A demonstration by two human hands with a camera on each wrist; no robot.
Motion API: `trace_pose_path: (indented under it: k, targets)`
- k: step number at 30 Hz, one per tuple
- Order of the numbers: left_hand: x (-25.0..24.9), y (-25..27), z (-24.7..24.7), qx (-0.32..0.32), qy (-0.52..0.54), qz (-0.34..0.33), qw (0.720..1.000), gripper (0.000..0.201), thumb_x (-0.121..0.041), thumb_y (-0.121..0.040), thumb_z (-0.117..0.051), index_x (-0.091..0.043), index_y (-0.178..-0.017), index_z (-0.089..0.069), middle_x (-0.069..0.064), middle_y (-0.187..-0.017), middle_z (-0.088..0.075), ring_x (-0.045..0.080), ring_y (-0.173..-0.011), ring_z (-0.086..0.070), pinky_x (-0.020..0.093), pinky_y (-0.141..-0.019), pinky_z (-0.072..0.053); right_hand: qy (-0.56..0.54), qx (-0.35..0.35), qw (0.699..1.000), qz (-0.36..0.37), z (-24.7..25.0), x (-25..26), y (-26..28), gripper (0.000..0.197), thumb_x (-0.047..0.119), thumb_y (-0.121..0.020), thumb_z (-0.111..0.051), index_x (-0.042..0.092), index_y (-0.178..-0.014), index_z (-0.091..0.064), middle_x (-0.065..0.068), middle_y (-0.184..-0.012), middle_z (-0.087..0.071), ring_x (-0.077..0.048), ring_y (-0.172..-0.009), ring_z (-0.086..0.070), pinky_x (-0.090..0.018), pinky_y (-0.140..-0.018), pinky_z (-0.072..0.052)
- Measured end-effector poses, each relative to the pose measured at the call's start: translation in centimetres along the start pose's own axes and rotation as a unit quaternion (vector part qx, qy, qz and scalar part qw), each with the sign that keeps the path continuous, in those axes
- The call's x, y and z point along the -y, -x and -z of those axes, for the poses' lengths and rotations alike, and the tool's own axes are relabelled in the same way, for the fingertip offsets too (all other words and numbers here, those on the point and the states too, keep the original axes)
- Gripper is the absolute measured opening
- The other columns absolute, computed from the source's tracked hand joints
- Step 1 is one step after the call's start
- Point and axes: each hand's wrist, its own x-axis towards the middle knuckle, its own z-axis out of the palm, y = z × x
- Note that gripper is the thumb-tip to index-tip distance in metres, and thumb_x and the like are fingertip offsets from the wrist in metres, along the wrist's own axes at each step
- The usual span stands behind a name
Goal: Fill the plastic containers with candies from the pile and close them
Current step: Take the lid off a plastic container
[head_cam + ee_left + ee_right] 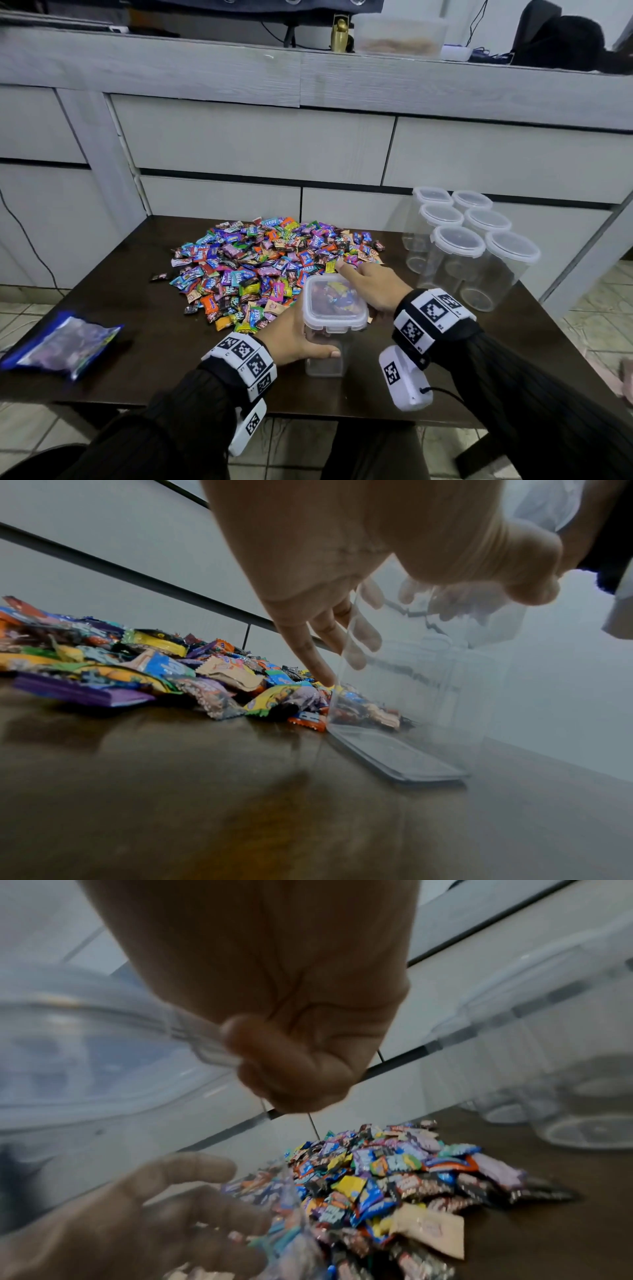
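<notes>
Head view: candy pile (270, 270) wrappers read "Relaxa".

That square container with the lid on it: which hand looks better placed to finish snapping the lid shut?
The right hand, probably. It already grips the lid at its right edge, index finger stretched along the far rim. The left hand is wrapped round the container body lower down, steadying it on the table.
</notes>
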Motion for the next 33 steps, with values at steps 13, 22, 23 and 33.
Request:
trace_pose_path:
  k: [13, 22, 23, 33]
  targets:
    - [0.3, 0.3, 0.0, 0.000, -0.006, 0.000, 1.000, 0.085, -0.016, -0.070, -0.088, -0.015, -0.141, -0.041, -0.031, -0.122, -0.056, -0.020, -0.116, -0.048, -0.002, -0.091, -0.035, -0.200, -0.032, 0.978, 0.049, -1.3, -1.2, -0.5, 0.028, 0.046, -0.087, -0.062, 0.019, -0.085, -0.054, 0.006, -0.090, -0.058, -0.015, -0.093, -0.055, -0.035, -0.085, -0.043]
    - [-2.7, 0.1, 3.8, 0.099, -0.038, 0.038, 0.994, 0.128, -0.074, -0.034, -0.084, -0.022, -0.142, -0.038, -0.008, -0.134, -0.058, 0.007, -0.126, -0.053, 0.028, -0.108, -0.040, -0.075, 0.003, 0.986, 0.146, 0.3, -0.5, -0.7, 0.040, 0.048, -0.082, -0.067, 0.019, -0.102, -0.050, 0.011, -0.055, -0.039, -0.001, -0.046, -0.034, -0.017, -0.046, -0.024]
    - [-2.9, 0.1, 3.7, 0.108, -0.015, 0.036, 0.993, 0.118, -0.063, -0.040, -0.090, -0.020, -0.139, -0.041, -0.008, -0.131, -0.061, 0.007, -0.125, -0.054, 0.025, -0.106, -0.041, -0.083, 0.013, 0.985, 0.151, 0.3, -0.2, -0.8, 0.040, 0.047, -0.081, -0.068, 0.019, -0.102, -0.050, 0.011, -0.055, -0.039, -0.002, -0.048, -0.033, -0.018, -0.048, -0.023]
    - [-1.2, -0.1, -0.5, -0.073, 0.109, -0.007, 0.991, 0.080, -0.030, -0.047, -0.093, -0.021, -0.119, -0.058, -0.008, -0.111, -0.073, 0.007, -0.109, -0.065, 0.023, -0.095, -0.050, -0.033, -0.012, 0.997, 0.074, 0.0, -0.1, -0.7, 0.042, 0.056, -0.093, -0.043, 0.016, -0.085, -0.050, 0.002, -0.073, -0.059, -0.018, -0.074, -0.055, -0.031, -0.063, -0.036]
